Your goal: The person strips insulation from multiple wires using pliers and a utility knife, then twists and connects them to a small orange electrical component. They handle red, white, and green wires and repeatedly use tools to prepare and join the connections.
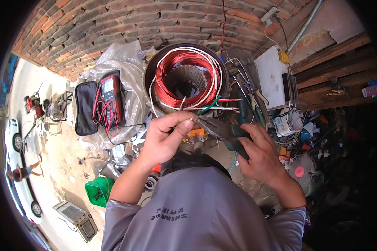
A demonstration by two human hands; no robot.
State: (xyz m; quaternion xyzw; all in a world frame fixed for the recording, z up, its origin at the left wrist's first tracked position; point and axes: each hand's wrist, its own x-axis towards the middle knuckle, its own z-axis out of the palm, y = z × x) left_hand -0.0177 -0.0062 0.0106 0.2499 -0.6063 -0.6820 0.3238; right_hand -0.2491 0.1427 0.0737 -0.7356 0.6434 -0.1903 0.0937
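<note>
A motor stator wound with red wire (165,81) stands in a dark round housing (148,71) in front of me. White cord binds the winding. Red, white and green leads (226,108) stick out at its near right side. My left hand (165,136) is closed at the near rim, thumb and forefinger pinching a thin wire end. A pointed tip (182,103) juts up behind those fingers; its kind is unclear. My right hand (259,154) is wrapped round dark-handled pliers (220,131). Their jaws reach the left fingertips, and whether they touch the wire is hard to see.
Left of the stator, a red and black multimeter (109,90) with pink leads lies in its case on plastic sheeting (132,58). Hand tools (262,98) lie to the right, beside a white panel (270,77). A green bucket (98,190) and a fan (302,170) stand lower down. Brick wall (125,25) behind.
</note>
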